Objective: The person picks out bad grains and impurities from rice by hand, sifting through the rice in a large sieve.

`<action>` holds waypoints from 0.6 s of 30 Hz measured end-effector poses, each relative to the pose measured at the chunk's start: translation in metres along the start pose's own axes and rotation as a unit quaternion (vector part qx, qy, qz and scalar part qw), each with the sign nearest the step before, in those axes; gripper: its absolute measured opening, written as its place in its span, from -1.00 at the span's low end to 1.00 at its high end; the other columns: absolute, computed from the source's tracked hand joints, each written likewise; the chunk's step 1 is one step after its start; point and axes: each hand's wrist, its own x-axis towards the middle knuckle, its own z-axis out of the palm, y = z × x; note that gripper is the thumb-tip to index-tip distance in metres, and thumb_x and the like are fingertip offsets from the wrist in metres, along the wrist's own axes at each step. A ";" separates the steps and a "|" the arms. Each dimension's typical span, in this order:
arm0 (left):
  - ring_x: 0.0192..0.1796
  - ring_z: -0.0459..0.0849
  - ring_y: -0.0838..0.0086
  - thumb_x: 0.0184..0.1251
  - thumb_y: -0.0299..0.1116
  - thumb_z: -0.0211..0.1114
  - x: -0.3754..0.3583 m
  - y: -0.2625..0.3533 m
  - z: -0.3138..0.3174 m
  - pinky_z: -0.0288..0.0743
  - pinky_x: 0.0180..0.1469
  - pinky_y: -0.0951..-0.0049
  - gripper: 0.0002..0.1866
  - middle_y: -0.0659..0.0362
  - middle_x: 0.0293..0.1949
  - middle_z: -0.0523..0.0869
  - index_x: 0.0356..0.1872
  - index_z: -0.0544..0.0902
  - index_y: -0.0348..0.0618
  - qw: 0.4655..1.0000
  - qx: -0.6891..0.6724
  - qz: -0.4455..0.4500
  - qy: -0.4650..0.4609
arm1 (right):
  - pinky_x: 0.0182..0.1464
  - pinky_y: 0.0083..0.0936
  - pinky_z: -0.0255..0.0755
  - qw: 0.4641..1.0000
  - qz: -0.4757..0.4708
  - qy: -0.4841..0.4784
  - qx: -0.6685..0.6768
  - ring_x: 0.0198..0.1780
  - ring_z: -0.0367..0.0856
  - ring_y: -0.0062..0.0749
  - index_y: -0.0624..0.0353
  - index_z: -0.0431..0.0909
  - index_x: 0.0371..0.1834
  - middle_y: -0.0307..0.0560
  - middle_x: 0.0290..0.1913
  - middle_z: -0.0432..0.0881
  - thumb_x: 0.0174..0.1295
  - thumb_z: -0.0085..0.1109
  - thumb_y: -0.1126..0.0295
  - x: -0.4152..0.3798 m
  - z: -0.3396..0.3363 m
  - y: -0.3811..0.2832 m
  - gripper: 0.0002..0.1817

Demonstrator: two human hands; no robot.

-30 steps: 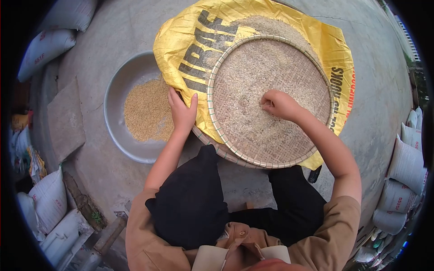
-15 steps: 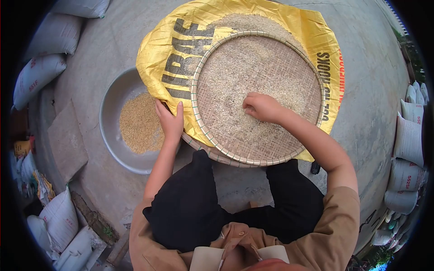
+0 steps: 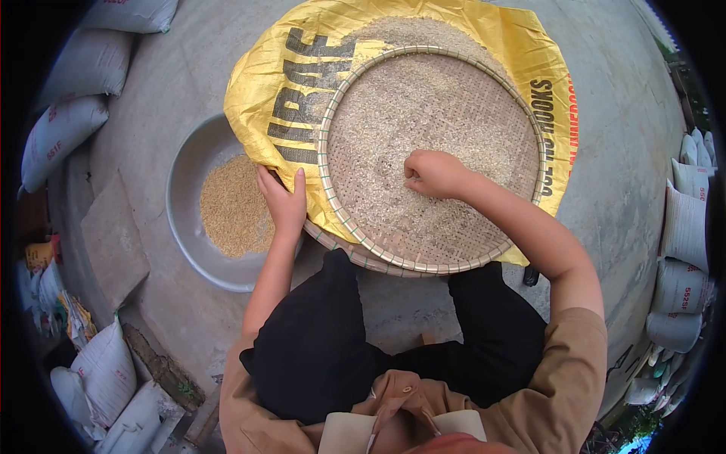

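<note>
Before me lies a round woven bamboo tray (image 3: 378, 113) with pale grain (image 3: 484, 155) scattered over it. Under it are a yellow woven sack (image 3: 261, 83) with black print and a second tray (image 3: 378, 263), mostly covered. My left hand (image 3: 284, 203) is closed on the sack's folded left edge; whether it also grips the lower tray's rim is hidden. Just above the grain near the tray's middle is my right hand (image 3: 437, 174), fingers curled in a pinch. What they hold, if anything, is too small to make out.
A metal basin (image 3: 189, 246) with golden grain (image 3: 234, 208) stands left of the trays, partly under the sack. Filled white sacks lie along the left (image 3: 64, 132) and right (image 3: 684, 227) edges. The ground is concrete (image 3: 181, 333).
My right hand has shifted slightly up and left over the grain, its fingers still curled. My left hand keeps its place on the sack's edge.
</note>
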 end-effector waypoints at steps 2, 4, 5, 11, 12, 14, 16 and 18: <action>0.36 0.09 -0.10 0.19 -0.23 0.29 0.000 0.001 0.000 0.00 0.38 0.13 -0.13 -0.29 0.31 0.08 0.34 -0.03 -0.47 1.000 -0.006 0.007 0.000 | -0.20 -0.31 0.47 1.000 0.002 0.000 0.003 -0.21 0.57 -0.19 0.13 0.52 -0.42 -0.10 -0.28 0.56 0.06 0.22 0.29 0.003 0.003 0.001 -0.84; 0.36 0.09 -0.10 0.19 -0.23 0.29 0.000 0.002 -0.001 0.00 0.38 0.13 -0.14 -0.29 0.31 0.08 0.34 -0.03 -0.46 1.000 -0.013 0.006 -0.002 | -0.22 -0.30 0.46 1.000 0.005 0.006 0.020 -0.25 0.56 -0.18 0.14 0.52 -0.46 -0.10 -0.34 0.56 0.05 0.19 0.33 0.006 0.006 0.005 -0.87; 0.36 0.09 -0.10 0.19 -0.23 0.29 0.000 0.002 -0.001 0.00 0.38 0.12 -0.14 -0.29 0.31 0.08 0.34 -0.03 -0.46 1.000 -0.022 0.005 -0.004 | -0.22 -0.30 0.46 1.000 0.005 0.006 0.021 -0.25 0.56 -0.18 0.14 0.52 -0.46 -0.10 -0.34 0.56 0.05 0.19 0.33 0.006 0.004 0.004 -0.87; 0.37 0.07 -0.11 0.19 -0.22 0.29 0.000 -0.001 0.000 -0.01 0.38 0.12 -0.13 -0.30 0.31 0.07 0.34 -0.03 -0.47 1.000 -0.011 0.008 0.000 | -0.27 -0.33 0.44 0.995 0.008 0.016 0.097 -0.32 0.55 -0.21 0.18 0.51 -0.48 -0.06 -0.41 0.56 0.02 0.12 0.41 0.004 -0.009 0.007 -0.92; 0.37 0.07 -0.11 0.19 -0.22 0.29 0.000 -0.001 0.000 -0.01 0.38 0.12 -0.13 -0.30 0.31 0.07 0.34 -0.03 -0.47 1.000 -0.011 0.008 0.001 | -0.27 -0.33 0.44 0.992 0.011 0.017 0.122 -0.34 0.56 -0.21 0.19 0.51 -0.49 -0.05 -0.43 0.57 0.01 0.12 0.41 0.004 -0.011 0.008 -0.91; 0.37 0.07 -0.11 0.19 -0.20 0.29 0.000 -0.001 0.000 -0.01 0.38 0.13 -0.12 -0.31 0.32 0.06 0.33 -0.04 -0.48 1.000 0.001 0.006 0.000 | -0.27 -0.33 0.44 0.989 0.013 0.018 0.145 -0.36 0.56 -0.21 0.20 0.51 -0.49 -0.03 -0.44 0.58 0.01 0.11 0.41 0.005 -0.014 0.010 -0.91; 0.37 0.07 -0.10 0.19 -0.20 0.29 0.000 -0.001 0.001 -0.01 0.38 0.13 -0.12 -0.31 0.32 0.07 0.33 -0.04 -0.49 1.000 -0.004 0.002 0.003 | -0.27 -0.34 0.45 0.986 0.012 0.070 0.153 -0.37 0.57 -0.21 0.22 0.53 -0.49 -0.01 -0.46 0.60 0.01 0.10 0.42 0.007 -0.016 0.012 -0.90; 0.37 0.08 -0.10 0.19 -0.20 0.29 -0.001 -0.001 0.001 0.00 0.38 0.13 -0.12 -0.31 0.31 0.07 0.33 -0.04 -0.49 1.000 -0.008 -0.001 0.005 | -0.26 -0.35 0.45 0.988 0.022 0.073 0.132 -0.37 0.58 -0.21 0.22 0.53 -0.49 0.00 -0.46 0.60 0.00 0.12 0.41 0.013 -0.021 0.005 -0.89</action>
